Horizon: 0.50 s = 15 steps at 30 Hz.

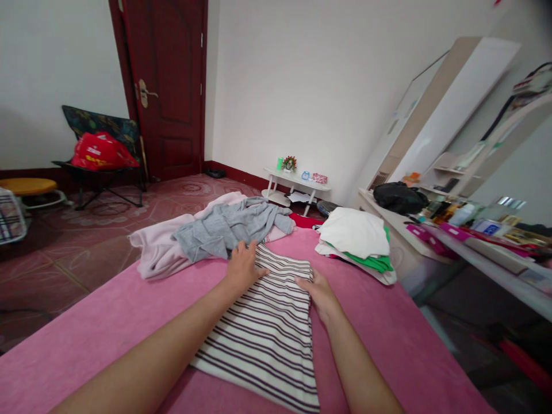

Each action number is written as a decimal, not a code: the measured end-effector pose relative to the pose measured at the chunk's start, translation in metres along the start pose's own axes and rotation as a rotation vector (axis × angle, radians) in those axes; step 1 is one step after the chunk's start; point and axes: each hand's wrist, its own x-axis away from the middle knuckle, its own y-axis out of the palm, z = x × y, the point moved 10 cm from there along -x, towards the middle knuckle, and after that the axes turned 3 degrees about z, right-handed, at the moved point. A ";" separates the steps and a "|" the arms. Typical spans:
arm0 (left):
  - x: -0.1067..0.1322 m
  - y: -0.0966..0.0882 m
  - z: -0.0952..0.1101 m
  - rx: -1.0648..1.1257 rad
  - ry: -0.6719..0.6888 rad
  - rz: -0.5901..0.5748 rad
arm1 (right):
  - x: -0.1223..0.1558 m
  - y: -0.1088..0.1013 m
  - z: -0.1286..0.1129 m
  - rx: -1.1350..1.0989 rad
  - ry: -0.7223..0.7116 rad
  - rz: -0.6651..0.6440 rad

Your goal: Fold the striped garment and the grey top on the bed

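Observation:
A white shirt with dark stripes (271,316) lies folded into a long panel on the pink bed cover (107,328). My left hand (245,267) rests on its upper left part, thumb and fingers apart. At the upper right edge, my right hand (319,290) has its thumb on top of the cloth and its other fingers around the side, partly hidden. Just beyond my left hand, a rumpled grey garment (228,224) lies over a pale pink one (161,247). To the right sits a stack of folded clothes, with a white garment (356,233) above a green one (379,263).
A dressing table (397,230) crowded with bottles and a black bag (399,198) runs along the right side. Beyond the bed stands a small white table (297,179). At the left, a folding chair (101,123) holds a red bag (103,152) near the door (172,86).

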 end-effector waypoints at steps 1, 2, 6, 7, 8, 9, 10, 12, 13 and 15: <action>-0.002 0.003 -0.003 0.067 -0.008 -0.014 | 0.003 0.008 0.001 -0.027 0.022 -0.035; -0.004 0.007 -0.006 0.153 -0.012 -0.037 | 0.006 0.013 0.002 -0.052 0.045 -0.047; -0.020 -0.003 0.005 0.467 0.044 -0.103 | 0.008 0.007 -0.033 -0.131 -0.056 0.072; -0.024 -0.019 0.017 0.556 0.094 -0.061 | 0.009 0.000 -0.055 -0.131 -0.153 0.127; -0.028 -0.042 0.031 0.660 0.162 0.012 | 0.011 -0.007 -0.083 -0.117 -0.274 0.188; -0.029 -0.071 0.046 0.792 0.250 0.117 | 0.015 -0.015 -0.113 -0.090 -0.407 0.251; -0.028 -0.100 0.063 0.911 0.359 0.214 | 0.022 -0.023 -0.145 -0.050 -0.546 0.312; -0.021 -0.148 0.091 1.036 0.546 0.353 | 0.041 -0.035 -0.199 0.041 -0.781 0.423; -0.018 -0.163 0.101 1.065 0.608 0.375 | 0.050 -0.038 -0.220 0.080 -0.871 0.447; -0.009 -0.175 0.109 1.066 0.676 0.370 | 0.063 -0.040 -0.238 0.166 -0.943 0.395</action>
